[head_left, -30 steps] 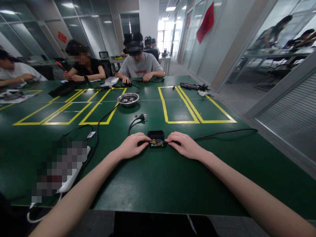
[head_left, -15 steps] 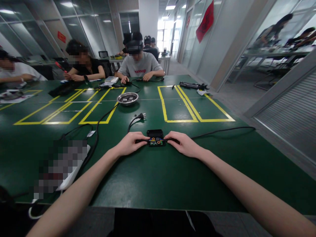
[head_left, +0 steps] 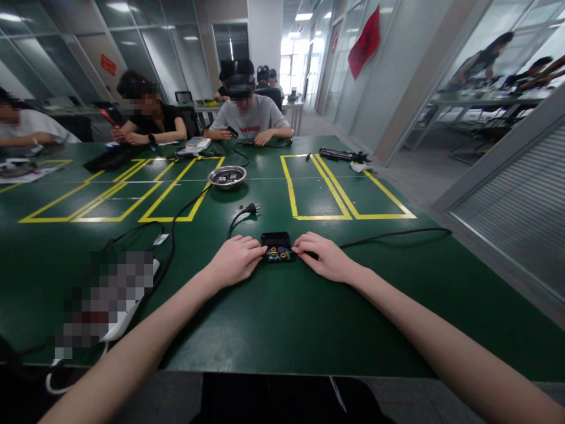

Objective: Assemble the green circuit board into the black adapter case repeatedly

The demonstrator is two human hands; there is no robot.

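Observation:
A small black plastic case (head_left: pixel 276 237) lies with its lid folded back on the green table in front of me. Inside it, a circuit board (head_left: pixel 279 254) shows round coils and coloured wires. My left hand (head_left: pixel 237 259) is closed at the case's left end, fingertips on its edge where the power cable (head_left: pixel 236 221) with a plug (head_left: pixel 252 208) enters. At the opposite end, my right hand (head_left: pixel 324 257) pinches the other black cable (head_left: pixel 392 234) close to the case. The fingers partly hide both cable entries.
A metal bowl (head_left: pixel 227 176) with small metal parts stands beyond the plug. Left of me lies a white power strip (head_left: pixel 132 306), partly blurred out, with its cord. Yellow tape (head_left: pixel 315 218) marks the table (head_left: pixel 273 330). A co-worker (head_left: pixel 247 115) sits opposite, holding a small dark part.
My left fingers have shifted from pinching the cable beside the case onto its left edge, back of the hand turned up. My right fingertips have moved slightly. The co-worker opposite has lifted a dark part.

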